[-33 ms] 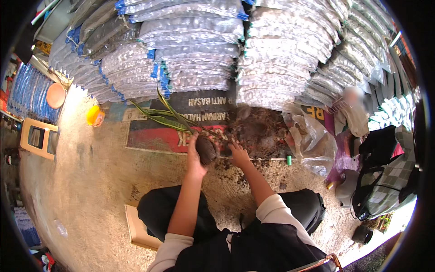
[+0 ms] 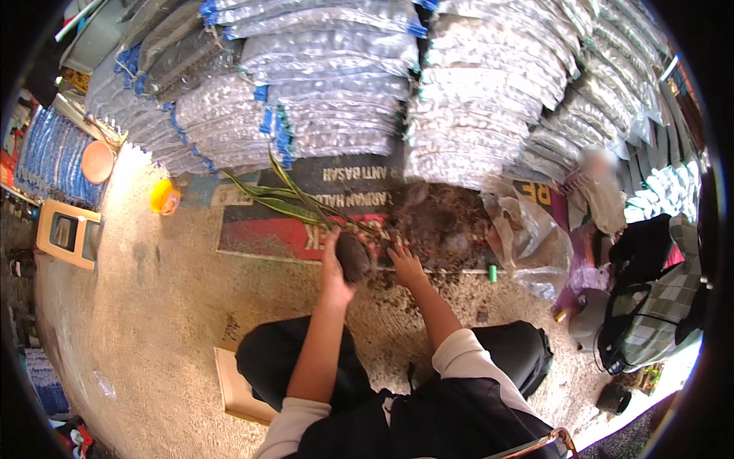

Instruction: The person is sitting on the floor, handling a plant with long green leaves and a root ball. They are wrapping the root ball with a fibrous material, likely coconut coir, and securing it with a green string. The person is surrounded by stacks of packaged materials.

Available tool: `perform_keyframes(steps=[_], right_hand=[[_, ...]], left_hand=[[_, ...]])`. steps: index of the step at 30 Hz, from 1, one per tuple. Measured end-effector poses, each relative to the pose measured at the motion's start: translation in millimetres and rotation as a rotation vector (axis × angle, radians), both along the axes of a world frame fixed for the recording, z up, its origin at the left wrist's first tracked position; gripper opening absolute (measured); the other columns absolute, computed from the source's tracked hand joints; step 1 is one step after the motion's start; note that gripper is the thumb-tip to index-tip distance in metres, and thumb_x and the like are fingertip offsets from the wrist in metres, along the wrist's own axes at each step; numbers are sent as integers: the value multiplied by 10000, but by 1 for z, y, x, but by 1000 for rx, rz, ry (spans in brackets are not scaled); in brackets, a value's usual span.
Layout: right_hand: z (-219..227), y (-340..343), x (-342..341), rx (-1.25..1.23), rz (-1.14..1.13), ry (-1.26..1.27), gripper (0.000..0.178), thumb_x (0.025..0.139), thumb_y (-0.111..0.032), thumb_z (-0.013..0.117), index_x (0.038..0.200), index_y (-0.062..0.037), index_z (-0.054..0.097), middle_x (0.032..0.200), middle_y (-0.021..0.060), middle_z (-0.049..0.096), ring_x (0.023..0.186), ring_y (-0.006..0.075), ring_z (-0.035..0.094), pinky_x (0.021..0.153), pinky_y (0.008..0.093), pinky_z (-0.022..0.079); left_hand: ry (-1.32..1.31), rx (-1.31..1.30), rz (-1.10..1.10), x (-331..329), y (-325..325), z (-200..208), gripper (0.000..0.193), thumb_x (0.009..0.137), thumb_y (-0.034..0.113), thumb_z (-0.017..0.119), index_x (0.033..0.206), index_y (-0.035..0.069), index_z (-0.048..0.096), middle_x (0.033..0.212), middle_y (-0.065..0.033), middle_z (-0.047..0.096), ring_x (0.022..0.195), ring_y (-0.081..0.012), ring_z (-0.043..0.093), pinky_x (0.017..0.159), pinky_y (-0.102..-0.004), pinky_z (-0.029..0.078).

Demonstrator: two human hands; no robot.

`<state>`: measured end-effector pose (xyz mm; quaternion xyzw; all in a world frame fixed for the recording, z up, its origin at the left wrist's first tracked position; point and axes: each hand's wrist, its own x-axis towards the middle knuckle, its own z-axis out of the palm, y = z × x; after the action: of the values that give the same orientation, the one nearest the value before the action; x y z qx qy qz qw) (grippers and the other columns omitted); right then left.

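Nothing has moved since the earlier frame: both our hands sit at the same spot in the middle of the picture, on the same dark lump. Our left hand (image 2: 334, 269) curls its fingers around the left side of the dark root ball (image 2: 354, 257), gripping it. Our right hand (image 2: 405, 265) lies just right of the root ball with its fingers spread open, fingertips down on the loose soil; we cannot tell whether it touches the ball itself. Long green striped leaves (image 2: 284, 200) run from the top of the root ball up and to the left, lying tilted over the printed mat (image 2: 267, 233) that covers the ground above our hands. A heap of dark soil (image 2: 443, 222) spreads to the right of centre, touching the mat. Just right of it sits a crumpled clear plastic bag (image 2: 535, 241), and a small green cap (image 2: 493, 272) lies near the soil's lower edge. Stacked sacks of gravel (image 2: 336, 99) fill the upper part of the frame. At the left we see a yellow tub (image 2: 164, 197) on the bare concrete floor (image 2: 145, 321).
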<state>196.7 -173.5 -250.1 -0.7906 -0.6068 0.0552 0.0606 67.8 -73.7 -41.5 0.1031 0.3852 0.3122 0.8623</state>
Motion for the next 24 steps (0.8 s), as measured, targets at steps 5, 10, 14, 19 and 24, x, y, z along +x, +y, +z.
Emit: perform_keyframes(steps=[5,10,14,19,24], right_hand=[[-29,23,-8,-240,63,-42,319,830,-134,552,1135,-43,522,1245,144,461,1071,291,512,802,407,492],[21,42,26,-115,-143,461,311,800,-121,616,1084,-6,562,816,177,622,750,247,620,655,366,512],[130,45,55,-7,-261,722,283,795,-150,655,1018,15,599,612,144,609,513,178,579,509,348,467],[225,-2,81,467,-251,867,227,780,-141,673,942,9,621,677,64,619,590,65,534,533,270,436],[320,-63,74,564,-87,931,214,746,-72,698,932,5,625,817,27,624,716,62,542,657,211,445]], left_hand=[[-46,68,-8,-14,11,-5,309,847,391,520,907,89,546,827,-52,593,778,-253,605,685,-393,504],[-79,20,72,-4,15,8,313,860,393,494,916,92,556,812,-53,598,760,-236,610,678,-385,512],[-221,29,155,13,16,9,314,874,368,480,925,68,553,834,-79,608,741,-225,618,651,-369,539],[-401,-41,159,46,8,-15,353,902,369,402,916,47,546,842,-78,587,787,-230,604,658,-373,548],[-403,-51,148,81,-12,-13,371,911,357,369,900,28,539,850,-90,574,824,-247,587,711,-380,547]])
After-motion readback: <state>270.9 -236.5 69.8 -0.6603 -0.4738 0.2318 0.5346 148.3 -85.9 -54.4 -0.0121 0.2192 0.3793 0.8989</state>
